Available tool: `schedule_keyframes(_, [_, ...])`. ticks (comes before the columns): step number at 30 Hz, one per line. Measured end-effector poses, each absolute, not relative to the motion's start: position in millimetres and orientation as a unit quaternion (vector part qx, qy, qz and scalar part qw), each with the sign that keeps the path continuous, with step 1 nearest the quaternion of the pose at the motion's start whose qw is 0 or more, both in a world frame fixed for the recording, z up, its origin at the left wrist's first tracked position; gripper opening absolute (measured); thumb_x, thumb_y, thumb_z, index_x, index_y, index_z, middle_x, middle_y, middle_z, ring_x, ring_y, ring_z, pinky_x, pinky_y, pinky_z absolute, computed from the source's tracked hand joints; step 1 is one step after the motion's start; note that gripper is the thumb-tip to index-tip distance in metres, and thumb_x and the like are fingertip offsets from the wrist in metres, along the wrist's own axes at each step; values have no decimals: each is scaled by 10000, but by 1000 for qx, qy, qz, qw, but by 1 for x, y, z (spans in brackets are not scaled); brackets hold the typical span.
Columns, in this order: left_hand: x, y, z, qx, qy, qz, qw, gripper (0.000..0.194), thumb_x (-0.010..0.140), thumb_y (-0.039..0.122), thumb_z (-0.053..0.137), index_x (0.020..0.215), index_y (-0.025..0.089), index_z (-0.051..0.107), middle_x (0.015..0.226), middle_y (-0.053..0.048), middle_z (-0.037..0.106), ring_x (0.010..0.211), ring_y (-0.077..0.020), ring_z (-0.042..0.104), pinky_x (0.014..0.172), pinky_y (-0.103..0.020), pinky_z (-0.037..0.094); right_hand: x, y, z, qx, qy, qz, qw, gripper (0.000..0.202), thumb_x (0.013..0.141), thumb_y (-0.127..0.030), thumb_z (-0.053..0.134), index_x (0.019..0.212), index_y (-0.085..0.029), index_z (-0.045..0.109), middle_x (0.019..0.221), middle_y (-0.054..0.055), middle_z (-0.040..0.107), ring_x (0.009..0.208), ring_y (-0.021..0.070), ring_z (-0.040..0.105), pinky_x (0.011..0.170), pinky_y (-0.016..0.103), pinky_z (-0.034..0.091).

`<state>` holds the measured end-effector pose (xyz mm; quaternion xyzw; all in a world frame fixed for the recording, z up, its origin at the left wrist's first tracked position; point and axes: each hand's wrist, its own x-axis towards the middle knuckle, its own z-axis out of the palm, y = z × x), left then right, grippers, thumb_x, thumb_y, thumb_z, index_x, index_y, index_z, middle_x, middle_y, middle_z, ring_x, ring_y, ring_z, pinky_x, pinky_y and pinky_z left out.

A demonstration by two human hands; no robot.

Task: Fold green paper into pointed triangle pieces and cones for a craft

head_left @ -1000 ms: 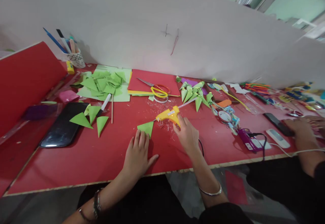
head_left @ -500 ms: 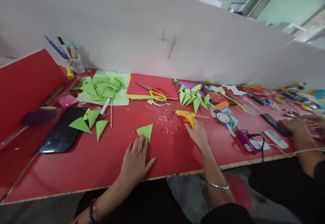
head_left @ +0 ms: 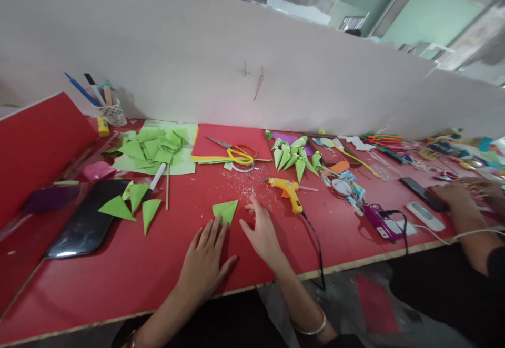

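Note:
Fingertips of my left hand (head_left: 205,256) rest on the lower edge of a folded green paper piece (head_left: 225,211) lying on the red table (head_left: 158,285); the fingers are spread. Just right of that paper, my right hand (head_left: 261,232) hovers with fingers apart and nothing in them. A yellow glue gun (head_left: 286,190) lies on its side beyond my right hand, touched by neither hand. Three green paper cones or folds (head_left: 151,212) lie by a black phone (head_left: 87,222) at the left.
Scissors (head_left: 232,148) lie on stacked coloured paper (head_left: 236,132). Green paper pieces (head_left: 152,145) are heaped at back left, and finished-looking green cones (head_left: 294,156) at back centre. A purple device (head_left: 382,222) sits right of centre. Another person's hands (head_left: 457,195) are at far right.
My right hand has let go of the glue gun and moved left toward the folded green paper. My left hand stays at the paper. The camera view has shifted slightly.

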<state>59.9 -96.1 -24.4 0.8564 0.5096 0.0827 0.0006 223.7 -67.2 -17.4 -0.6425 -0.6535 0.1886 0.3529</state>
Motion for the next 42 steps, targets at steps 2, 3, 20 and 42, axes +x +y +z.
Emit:
schedule_keyframes(2, [60, -96, -27, 856, 508, 92, -6, 620, 819, 534, 338, 1299, 144, 385, 1367, -116, 372, 1237, -267, 340, 994, -415, 279, 219, -69, -16, -633, -648, 211, 368, 571, 741, -181, 519, 1280, -196, 331, 1050, 66, 579, 1007, 202, 510, 880, 385, 415])
schedule_keyframes(3, [59, -96, -27, 857, 506, 95, -8, 627, 819, 541, 331, 1299, 142, 385, 1368, -117, 370, 1239, -267, 336, 995, -416, 277, 217, -69, -15, -629, -643, 225, 375, 564, 745, -175, 513, 1279, -199, 333, 1064, 67, 578, 1011, 202, 511, 884, 388, 414])
schedule_keyframes(20, [51, -95, -31, 873, 469, 129, -32, 725, 796, 601, 332, 1323, 103, 323, 1343, -121, 407, 1216, -251, 378, 971, -383, 303, 203, -84, -15, -526, -549, 442, 476, 444, 743, -122, 453, 1174, -224, 432, 1162, 79, 523, 1062, 179, 533, 873, 359, 472])
schedule_keyframes(42, [49, -96, -37, 877, 452, 153, -49, 663, 812, 481, 389, 1348, 110, 269, 1376, -115, 357, 1266, -248, 287, 999, -370, 230, 185, -83, -15, -553, -492, 429, 518, 339, 696, -125, 506, 1021, -222, 499, 1082, 60, 454, 1060, 181, 480, 832, 315, 477])
